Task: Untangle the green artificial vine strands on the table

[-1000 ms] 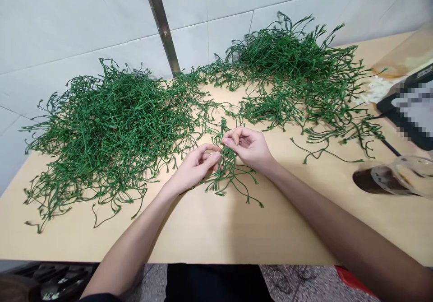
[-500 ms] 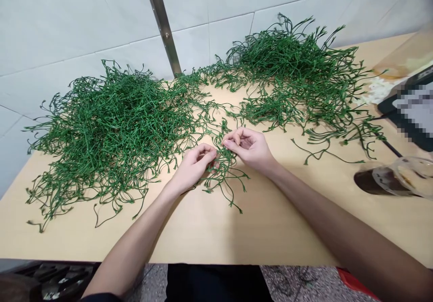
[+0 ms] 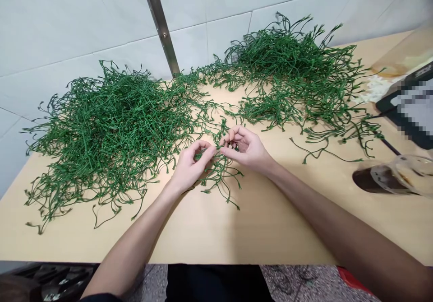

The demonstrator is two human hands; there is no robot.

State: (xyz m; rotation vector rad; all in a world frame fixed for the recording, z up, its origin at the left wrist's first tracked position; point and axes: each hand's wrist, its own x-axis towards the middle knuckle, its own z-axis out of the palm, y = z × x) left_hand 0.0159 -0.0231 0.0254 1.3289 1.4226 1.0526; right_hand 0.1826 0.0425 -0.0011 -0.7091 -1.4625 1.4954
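My left hand [image 3: 191, 164] and my right hand [image 3: 246, 148] meet at the middle of a light wooden table [image 3: 216, 234]. Both pinch the same small bunch of green plastic sprigs [image 3: 221, 173], whose thin branches trail toward me over the tabletop. A big tangled heap of the same green sprigs [image 3: 108, 126] lies just left of my left hand. A second heap [image 3: 294, 76] spreads behind and to the right of my right hand.
A clear plastic cup with dark liquid [image 3: 394, 180] lies at the right edge. Behind it is a dark tablet-like device [image 3: 411, 110] and a pile of small white pieces [image 3: 375, 90]. A metal bar [image 3: 161, 24] runs up the white tiled wall.
My hands have drawn closer together on the small bunch, and its trailing branches have pulled in a little toward my hands.
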